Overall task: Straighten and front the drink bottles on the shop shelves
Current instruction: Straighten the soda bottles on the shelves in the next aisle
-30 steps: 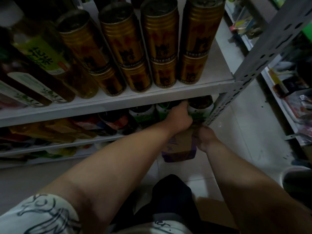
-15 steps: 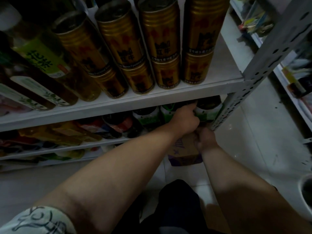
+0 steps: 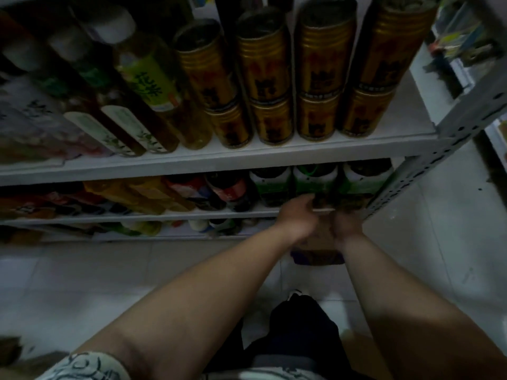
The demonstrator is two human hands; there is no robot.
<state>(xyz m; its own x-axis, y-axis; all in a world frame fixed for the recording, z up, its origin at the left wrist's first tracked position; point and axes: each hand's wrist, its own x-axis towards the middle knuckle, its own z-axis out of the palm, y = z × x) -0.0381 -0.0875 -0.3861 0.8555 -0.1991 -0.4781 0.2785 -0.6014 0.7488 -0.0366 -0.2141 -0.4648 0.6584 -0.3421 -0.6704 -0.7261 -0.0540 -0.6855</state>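
Note:
Three bottles with green and white labels (image 3: pixel 315 182) stand at the right end of the middle shelf (image 3: pixel 192 215). My left hand (image 3: pixel 297 216) reaches in at the shelf's front edge, fingers curled against the base of the middle bottle. Close beside it, my right hand (image 3: pixel 346 226) sits just below the shelf edge, under the rightmost bottle (image 3: pixel 366 182). It is dark and blurred, so its grip does not show. Red-labelled bottles (image 3: pixel 230 190) and orange ones (image 3: pixel 137 193) continue leftward.
Gold cans (image 3: pixel 274 86) stacked two high and tea bottles (image 3: pixel 148 83) fill the upper shelf. A perforated metal upright (image 3: pixel 428 163) stands right of my hands. A cardboard box (image 3: pixel 315 256) sits on the tiled floor beneath them. My dark-clad leg (image 3: pixel 301 330) is below.
The view has pulled back and shifted, showing more shelving to the left. My left hand has slid from the bottle's upper part down to its base; my right hand stays beside it.

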